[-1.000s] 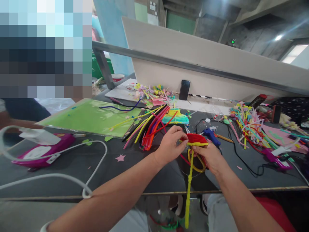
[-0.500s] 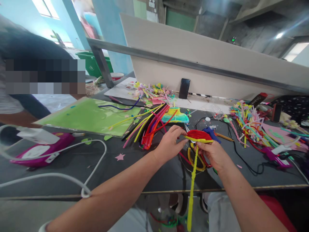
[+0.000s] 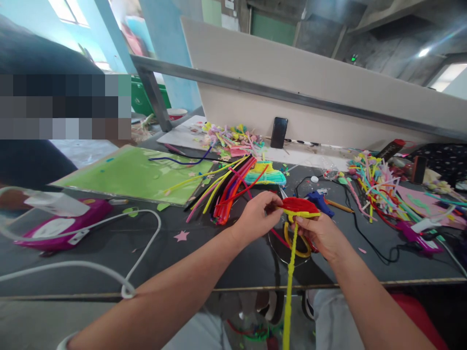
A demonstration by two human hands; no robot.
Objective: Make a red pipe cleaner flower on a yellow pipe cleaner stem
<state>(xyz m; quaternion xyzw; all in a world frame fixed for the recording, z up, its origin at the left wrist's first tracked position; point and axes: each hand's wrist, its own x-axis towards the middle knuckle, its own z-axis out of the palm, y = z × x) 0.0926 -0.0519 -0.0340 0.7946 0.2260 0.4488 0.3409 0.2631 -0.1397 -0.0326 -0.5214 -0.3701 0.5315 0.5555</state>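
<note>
Both my hands are at a flat red piece (image 3: 299, 204) made of pipe cleaners with a yellow edge. My left hand (image 3: 263, 212) pinches its left end between thumb and fingers. Under its right side, my right hand (image 3: 321, 230) grips the yellow edge, thumb on top. A long yellow pipe cleaner (image 3: 290, 282) hangs from the piece past the table edge. Beneath my hands lie a yellow ring-shaped item (image 3: 301, 253) and red strands, partly hidden. Just behind the piece lies a blue tool (image 3: 321, 201), perhaps a glue gun.
Left of my hands is a bundle of coloured pipe cleaners (image 3: 233, 194), beside a yellow-and-turquoise piece (image 3: 269, 174). A green sheet (image 3: 134, 175), purple power strips (image 3: 65, 228) and white cables occupy the left. A phone (image 3: 278, 132) leans at the back. Another person (image 3: 44, 58) stands at left.
The red piece has tilted so more of its red face shows. My right hand has shifted slightly under it. The person at left has moved.
</note>
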